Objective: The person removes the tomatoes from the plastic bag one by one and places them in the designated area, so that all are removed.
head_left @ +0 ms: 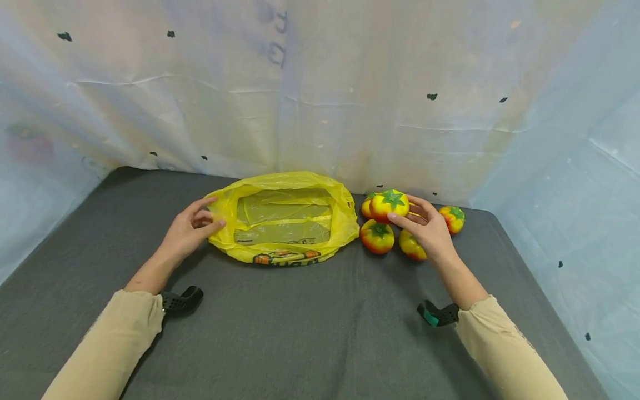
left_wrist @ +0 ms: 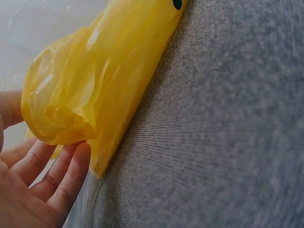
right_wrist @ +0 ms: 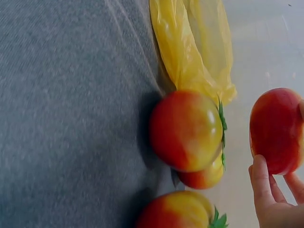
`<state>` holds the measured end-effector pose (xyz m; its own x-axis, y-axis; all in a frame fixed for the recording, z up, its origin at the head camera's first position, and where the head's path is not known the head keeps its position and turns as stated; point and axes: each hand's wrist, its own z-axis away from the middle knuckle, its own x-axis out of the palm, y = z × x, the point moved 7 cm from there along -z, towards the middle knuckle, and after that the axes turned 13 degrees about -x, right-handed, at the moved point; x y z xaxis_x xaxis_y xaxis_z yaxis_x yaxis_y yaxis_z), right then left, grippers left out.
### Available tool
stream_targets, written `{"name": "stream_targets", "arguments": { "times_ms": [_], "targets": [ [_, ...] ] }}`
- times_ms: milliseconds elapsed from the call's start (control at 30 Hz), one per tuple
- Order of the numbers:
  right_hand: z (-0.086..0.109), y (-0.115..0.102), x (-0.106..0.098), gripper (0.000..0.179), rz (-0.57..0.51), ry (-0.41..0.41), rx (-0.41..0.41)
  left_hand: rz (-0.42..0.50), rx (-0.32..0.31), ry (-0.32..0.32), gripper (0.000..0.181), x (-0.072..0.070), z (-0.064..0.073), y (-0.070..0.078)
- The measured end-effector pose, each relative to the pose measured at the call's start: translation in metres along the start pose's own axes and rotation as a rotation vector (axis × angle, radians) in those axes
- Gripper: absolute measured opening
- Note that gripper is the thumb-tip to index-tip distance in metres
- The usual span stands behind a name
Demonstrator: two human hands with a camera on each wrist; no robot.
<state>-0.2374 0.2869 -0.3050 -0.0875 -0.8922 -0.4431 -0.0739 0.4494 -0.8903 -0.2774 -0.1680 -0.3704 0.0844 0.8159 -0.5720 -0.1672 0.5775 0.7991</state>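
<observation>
A yellow plastic bag [head_left: 282, 253] lies with its wide mouth facing up, dark print on its near side. At its left end, my left hand [head_left: 189, 230] grips the rim; in the left wrist view the fingers [left_wrist: 71, 183] curl at the crumpled yellow film. My right hand [head_left: 431, 230] holds a red-and-yellow tomato [head_left: 382, 210] with a green star-shaped top, raised above the others. The right wrist view shows this held tomato [right_wrist: 275, 130] from its red side. Beneath and around that hand sit more tomatoes, one [head_left: 377, 238] close to the bag's right end and another [head_left: 412, 246] below the palm.
One more tomato [head_left: 452, 219] rests right of the right hand, and another [head_left: 366, 206] is partly hidden behind the held one. Dark grey cloth [head_left: 280, 333] covers the table. Pale plastic sheeting [head_left: 325, 100] hangs along the back and both sides.
</observation>
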Motion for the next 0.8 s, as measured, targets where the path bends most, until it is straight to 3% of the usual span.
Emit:
{"name": "stream_targets", "arguments": {
  "times_ms": [433,800],
  "targets": [
    [0.008,0.007,-0.021,0.079,-0.024,0.032,0.013,0.008,0.012,0.001,0.068,-0.001,0.001,0.001],
    [0.015,0.020,-0.042,0.075,0.023,0.084,0.035,0.009,0.021,-0.001,0.068,-0.002,0.001,0.001]
  ]
}}
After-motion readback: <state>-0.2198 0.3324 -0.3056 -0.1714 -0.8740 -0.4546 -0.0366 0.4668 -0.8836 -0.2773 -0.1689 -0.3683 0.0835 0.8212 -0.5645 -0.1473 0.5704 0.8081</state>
